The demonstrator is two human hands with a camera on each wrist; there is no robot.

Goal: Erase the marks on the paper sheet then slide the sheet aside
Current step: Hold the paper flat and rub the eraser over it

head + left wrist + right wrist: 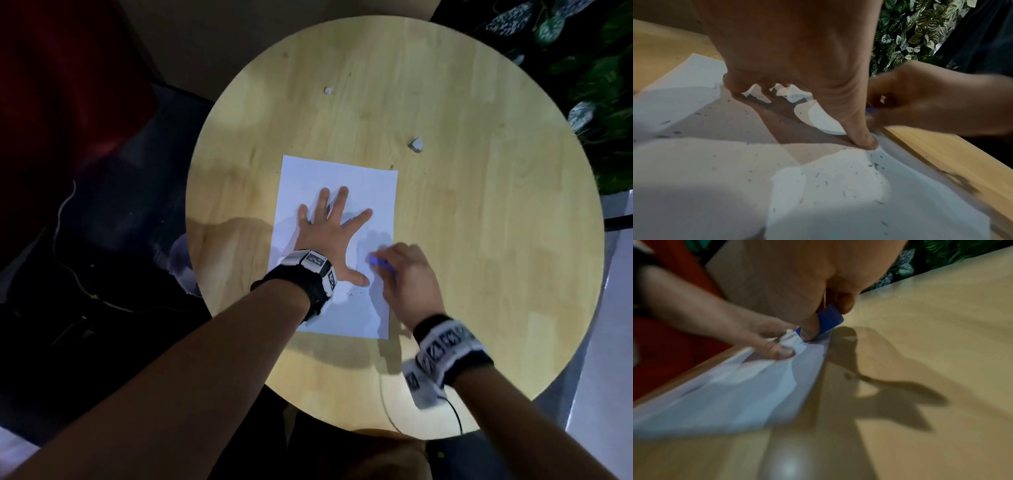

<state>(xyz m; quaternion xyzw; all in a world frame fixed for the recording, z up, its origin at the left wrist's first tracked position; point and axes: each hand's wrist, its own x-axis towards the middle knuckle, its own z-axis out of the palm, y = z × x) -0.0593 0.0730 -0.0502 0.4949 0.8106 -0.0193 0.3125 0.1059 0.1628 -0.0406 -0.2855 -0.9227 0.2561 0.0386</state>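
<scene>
Right now the left hand (325, 236) is lying flat on the paper sheet (342, 178), fingers straight and spread wide, the thumb (861, 136) pressing down near the sheet's right edge. Its forearm is reaching in from the lower left, a black strap with a white marked block sitting around the wrist. The right hand (407, 277) is curling in beside that thumb, its grip clamped on a blue eraser (829, 321), thumb on one face and fingers on the other, the eraser's white end touching the paper close to the right edge. That hand is looking blurred in the head and left wrist views.

The sheet is lying on the round wooden counter (496, 240), slightly tilted, a little left of the middle and towards the near side. Dark crumbs (876, 165) are dotting the paper around the left thumb and nearer the wrist. Two small pale scraps are sitting on the bare wood beyond the sheet, one (328, 90) far back, the other (415, 144) just off the top right corner. Leafy plants (582, 68) are showing past the counter's far right rim.
</scene>
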